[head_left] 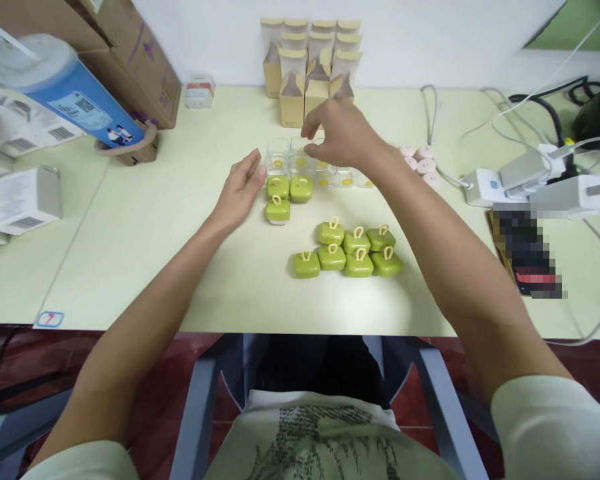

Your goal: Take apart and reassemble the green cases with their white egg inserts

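Note:
My left hand (240,188) rests on its edge on the table, fingers stretched out, beside the left end of a group of clear plastic containers (279,162) with yellow marks. It appears to hold nothing. Over these containers hovers my right hand (341,133), thumb and fingers bent but apart, with nothing visible between them; it hides part of the group. Just in front of the containers are 3 green cases with cream loops, one being the front case (278,211). Several more green cases (357,262) stand in two rows nearer me.
Open kraft boxes (293,107) stand by the wall. Pink pieces (425,165) lie beyond my right forearm. Chargers with cables (485,188) and a pixelated dark object (527,257) are at the right. At left are a blue cylinder (87,100), white boxes (25,200) and cardboard boxes (145,67).

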`<state>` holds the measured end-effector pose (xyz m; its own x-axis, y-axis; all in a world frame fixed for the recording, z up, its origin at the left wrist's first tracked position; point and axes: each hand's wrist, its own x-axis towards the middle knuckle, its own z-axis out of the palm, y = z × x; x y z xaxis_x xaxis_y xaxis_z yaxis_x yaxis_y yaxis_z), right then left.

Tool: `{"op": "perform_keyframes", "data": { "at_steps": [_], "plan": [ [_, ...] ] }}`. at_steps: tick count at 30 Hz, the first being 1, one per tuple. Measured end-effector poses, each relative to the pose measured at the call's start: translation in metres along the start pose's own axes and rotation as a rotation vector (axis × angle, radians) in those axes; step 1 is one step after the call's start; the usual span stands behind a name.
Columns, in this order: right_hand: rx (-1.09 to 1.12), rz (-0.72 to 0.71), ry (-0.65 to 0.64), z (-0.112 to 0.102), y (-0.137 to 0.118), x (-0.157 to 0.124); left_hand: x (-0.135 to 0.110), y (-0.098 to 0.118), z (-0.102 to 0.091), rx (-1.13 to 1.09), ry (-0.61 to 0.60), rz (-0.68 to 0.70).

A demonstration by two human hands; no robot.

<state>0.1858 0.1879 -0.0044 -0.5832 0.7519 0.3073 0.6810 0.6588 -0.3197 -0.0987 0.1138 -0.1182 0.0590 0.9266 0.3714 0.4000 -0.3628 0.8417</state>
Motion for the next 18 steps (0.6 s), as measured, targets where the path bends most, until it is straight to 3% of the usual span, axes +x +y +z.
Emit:
{"op": "perform_keyframes", "data": {
  "at_steps": [6,14,18],
  "plan": [
    [0.074,-0.030,-0.043,0.033,0.017,0.013,0.003,0.005,0.003,0.052,-0.067,0.013],
    [0.120,-0.018,-0.107,0.027,0.011,0.009,0.014,-0.006,-0.001,0.033,-0.032,-0.027],
    [0.134,-0.014,-0.099,0.024,0.009,0.014,0.021,0.002,0.002,0.001,-0.072,0.019]
  ]
}}
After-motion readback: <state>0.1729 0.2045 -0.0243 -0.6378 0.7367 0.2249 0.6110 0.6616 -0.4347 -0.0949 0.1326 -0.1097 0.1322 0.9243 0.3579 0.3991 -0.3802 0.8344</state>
